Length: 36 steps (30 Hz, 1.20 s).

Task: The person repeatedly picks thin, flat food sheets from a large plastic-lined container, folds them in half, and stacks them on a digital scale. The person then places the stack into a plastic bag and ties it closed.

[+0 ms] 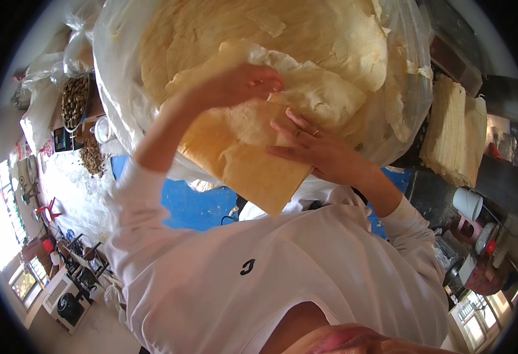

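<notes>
In front of me is a stack of large, thin, pale flatbread sheets (321, 40) in a clear plastic bag (113, 75). One folded flatbread sheet (259, 163) lies at the stack's near side, its pointed corner hanging towards my shirt. My right hand (316, 146), with a ring on one finger, grips this sheet at its right edge. Its fingers are spread over the top, and the thumb is mostly hidden. My left hand (259, 82) is blurred, its fingers curled above the torn edge of the upper sheets. Whether it pinches anything is unclear.
A block of folded flatbread (453, 128) stands at the right, with a white bucket (467, 203) nearby. At the left are a container of brown nut-like pieces (75, 101), a loose brown pile (92, 155) and a white cup (104, 129). A blue surface (197, 205) shows below the bag.
</notes>
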{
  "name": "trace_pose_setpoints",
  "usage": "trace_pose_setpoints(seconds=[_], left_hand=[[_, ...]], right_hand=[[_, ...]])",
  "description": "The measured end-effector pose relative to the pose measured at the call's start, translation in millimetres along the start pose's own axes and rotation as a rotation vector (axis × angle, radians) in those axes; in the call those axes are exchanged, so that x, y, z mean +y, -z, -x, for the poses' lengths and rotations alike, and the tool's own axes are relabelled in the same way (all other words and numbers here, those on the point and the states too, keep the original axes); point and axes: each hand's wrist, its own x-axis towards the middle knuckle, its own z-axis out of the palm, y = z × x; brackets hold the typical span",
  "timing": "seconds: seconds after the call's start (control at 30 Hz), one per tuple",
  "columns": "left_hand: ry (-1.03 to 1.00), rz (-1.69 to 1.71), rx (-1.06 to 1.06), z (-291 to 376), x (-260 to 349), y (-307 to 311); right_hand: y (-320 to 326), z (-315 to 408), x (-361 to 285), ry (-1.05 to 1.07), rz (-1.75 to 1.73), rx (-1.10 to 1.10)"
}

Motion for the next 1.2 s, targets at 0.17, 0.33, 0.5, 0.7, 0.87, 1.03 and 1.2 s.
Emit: trace_pose_setpoints(seconds=[0.17, 0.33, 0.5, 0.7, 0.87, 1.03, 1.2], left_hand=[[0.253, 0.142, -0.311, -50.2, -48.7, 79.3], [0.361, 0.161, 0.131, -26.3, -29.3, 111.7], [0.116, -1.283, 0.927, -36.5, -14.9, 15.1], [0.007, -0.78, 0.955, -44.0, -36.1, -52.9], [-0.106, 1.214, 1.027, -18.0, 15.2, -96.3], [0.025, 1.832, 0.411, -27.1, 31.6, -143.3], [-0.03, 1.631, 0.492, -21.6, 18.9, -149.6]], right_hand=[[-6.7, 15.3, 34.2, -0.277, -0.986, 0.318], [-4.7, 14.6, 58.8, -0.423, -1.801, 0.752], [5.0, 6.7, 56.0, -0.451, -2.212, 0.803], [16.0, 6.6, 49.0, -0.452, -2.256, 0.793], [10.5, -1.0, 34.6, -0.446, -2.357, 0.851], [19.2, -6.2, 10.1, -0.507, -2.168, 0.827], [55.9, 22.9, 3.9, -1.056, -1.545, 0.309]])
